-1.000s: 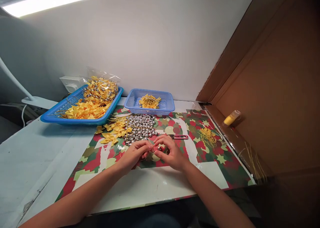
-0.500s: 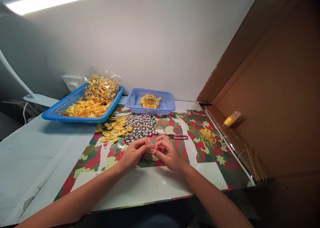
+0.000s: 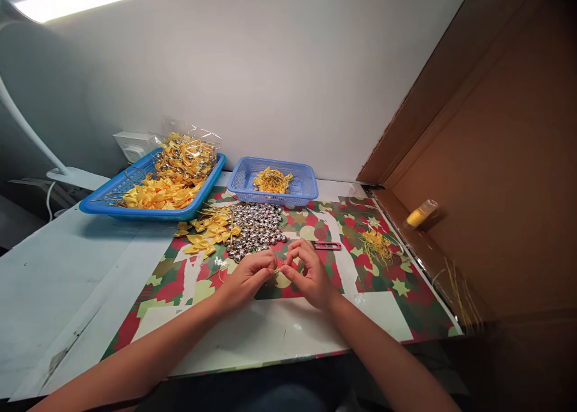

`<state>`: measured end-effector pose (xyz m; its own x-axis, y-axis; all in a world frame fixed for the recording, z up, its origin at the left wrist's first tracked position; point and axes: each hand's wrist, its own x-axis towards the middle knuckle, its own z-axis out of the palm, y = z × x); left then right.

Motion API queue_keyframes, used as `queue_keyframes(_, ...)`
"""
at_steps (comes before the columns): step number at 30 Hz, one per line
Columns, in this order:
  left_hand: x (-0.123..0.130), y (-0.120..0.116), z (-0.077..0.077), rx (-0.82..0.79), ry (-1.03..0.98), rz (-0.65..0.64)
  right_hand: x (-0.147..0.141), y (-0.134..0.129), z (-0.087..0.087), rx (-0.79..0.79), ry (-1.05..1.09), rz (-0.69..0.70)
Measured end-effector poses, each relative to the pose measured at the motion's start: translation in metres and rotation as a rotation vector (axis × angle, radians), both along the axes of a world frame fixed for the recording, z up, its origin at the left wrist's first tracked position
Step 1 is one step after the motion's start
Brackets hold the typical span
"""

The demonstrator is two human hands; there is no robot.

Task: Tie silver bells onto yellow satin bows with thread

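Head camera: the left hand point(image 3: 250, 278) and right hand point(image 3: 312, 278) nearly meet above the counter point(image 3: 49, 267), with a thin pale cord point(image 3: 278, 269) spanning the small gap between their fingertips. Each grip is a pinch of thumb against fingers, closed on the cord; whether anything else is tucked behind the curled fingers cannot be told.

The cord should weigh almost nothing and be limp, bending wherever it is not supported. It looks fine and smooth, so it would probably slide between dry fingertips if pinched loosely, and a hard tug could pull a loop tight or slip an end free. It is best taken with the very tips of thumb and forefinger, close to the spot being worked, the second pinch just beside the first so the short span stays taut.

Just beyond the hands lie silver bells point(image 3: 259, 230), which look hard, round and apt to roll; a firm pinch on the sides would suit them. The yellow bows point(image 3: 210, 234) to their left seem soft and easily crushed, better lifted by the knot than by the loops. Red-handled snips point(image 3: 328, 245) rest near the right hand, beyond its knuckles.
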<state>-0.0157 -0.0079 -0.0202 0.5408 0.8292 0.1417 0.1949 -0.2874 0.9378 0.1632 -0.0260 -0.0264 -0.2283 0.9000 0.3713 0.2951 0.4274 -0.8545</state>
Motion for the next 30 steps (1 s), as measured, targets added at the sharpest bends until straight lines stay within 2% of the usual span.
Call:
queue_keyframes(4,0.0005,-0.0003,0.0013,-0.071,-0.039,-0.036,-0.0008,0.0005,-0.0005,-0.019,0.012,0.027)
queue_keyframes(12,0.0036,-0.0019,0.0017,-0.321,-0.172,-0.106,-0.0036,0.0006,-0.0007,-0.065,0.018,0.068)
queue_keyframes(19,0.0072,-0.0031,0.0031,-0.525,-0.357,-0.08,-0.0045,0.0001,-0.001,-0.096,0.059,0.074)
queue_keyframes(23,0.0052,-0.0003,-0.0005,-0.527,-0.329,0.042,-0.0037,-0.0003,-0.0009,-0.119,0.127,0.078)
queue_keyframes(30,0.002,-0.0031,0.0019,-0.381,-0.134,0.184,-0.0016,-0.0002,-0.0026,-0.106,0.148,0.07)
